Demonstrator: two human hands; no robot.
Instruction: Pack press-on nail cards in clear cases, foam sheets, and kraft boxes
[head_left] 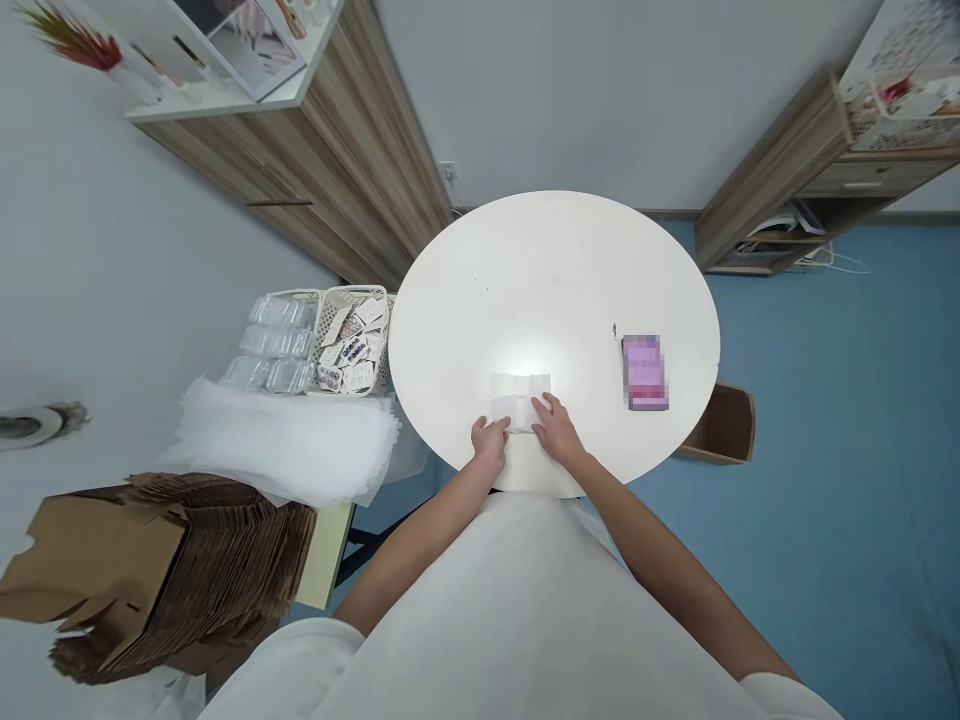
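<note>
At the near edge of the round white table, a small white translucent pouch lies flat, straight in front of the person. The left hand has its fingers curled down on the pouch's near left corner; I cannot tell whether it pinches the edge or only presses on it. The right hand lies loosely open, fingers stretched forward and resting on the pouch's near right side. A purple box sits well apart to the right on the same table. Off the table's left side stand white baskets of small cards, a stack of white sheets and a pile of flattened cardboard boxes.
</note>
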